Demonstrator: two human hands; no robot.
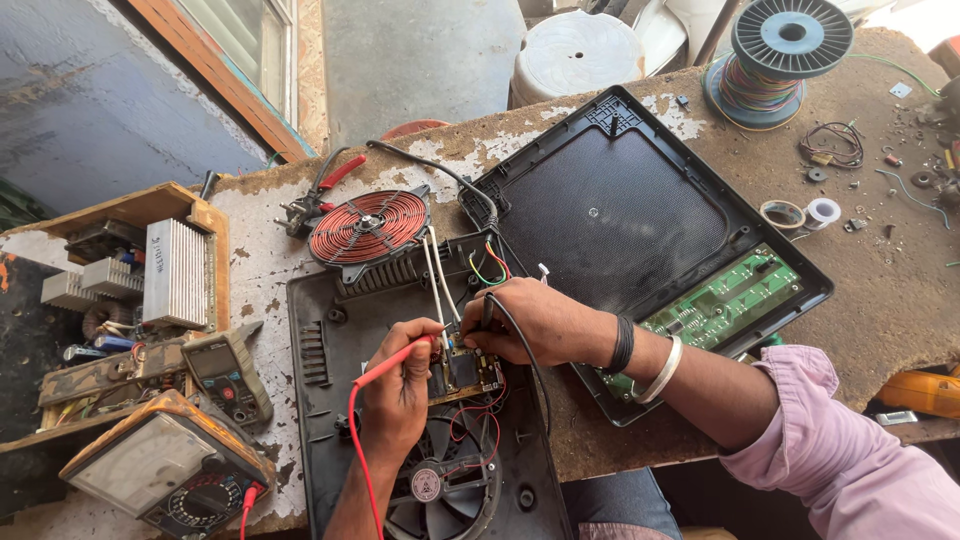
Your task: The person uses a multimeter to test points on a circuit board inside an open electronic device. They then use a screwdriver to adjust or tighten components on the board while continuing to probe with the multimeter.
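Holding a red probe (395,358) in our left hand (400,395), fingers pinched together on it, tip down on the small circuit board (468,372) in the opened black cooker base (420,400). Our right hand (535,320) has its fingers clamped on a black probe (487,312), touching the same board from the right. Copper coil (368,226) sits just beyond, tilted up. Fan (440,485) near us, below the board. Meter (175,470) near left, its red lead plugged in. Black top cover (620,210) lies right, a green board (725,300) in it. Wire spool (780,55) far right.
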